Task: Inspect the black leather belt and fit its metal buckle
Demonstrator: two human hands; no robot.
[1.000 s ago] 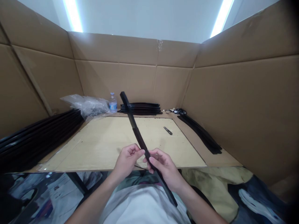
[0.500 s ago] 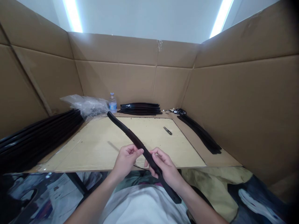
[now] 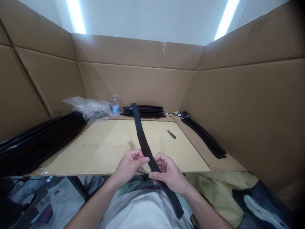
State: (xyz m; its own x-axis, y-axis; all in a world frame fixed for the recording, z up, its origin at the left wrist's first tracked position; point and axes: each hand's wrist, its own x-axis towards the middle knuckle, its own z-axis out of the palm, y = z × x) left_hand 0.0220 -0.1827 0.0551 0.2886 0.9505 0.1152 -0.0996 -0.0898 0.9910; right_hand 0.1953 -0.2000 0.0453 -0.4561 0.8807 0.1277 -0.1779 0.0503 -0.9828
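Observation:
A long, slightly curved black strip (image 3: 144, 143) with a dark brown middle section slants across the view, its far end over the table and its near end above my lap. My left hand (image 3: 132, 163) pinches its left edge near the middle, thumb on top. Lower down, my right hand (image 3: 168, 173) grips it from the right with the thumb laid across its face and the fingers behind. A thin dark cord or rod (image 3: 142, 172) shows between my hands, its ends hidden. Small thread snips (image 3: 171, 134) lie on the board beyond my right hand.
Black strips are stacked at the left (image 3: 43, 136), at the back (image 3: 152, 112) and at the right (image 3: 203, 136). A clear plastic bag (image 3: 91, 108) and water bottle (image 3: 115, 105) stand at the back left. Cardboard walls (image 3: 119, 76) enclose the pale board (image 3: 95, 146).
The strip has swung more upright, its far end moving right and away, and has turned to show its broad face. My right thumb now lies across it.

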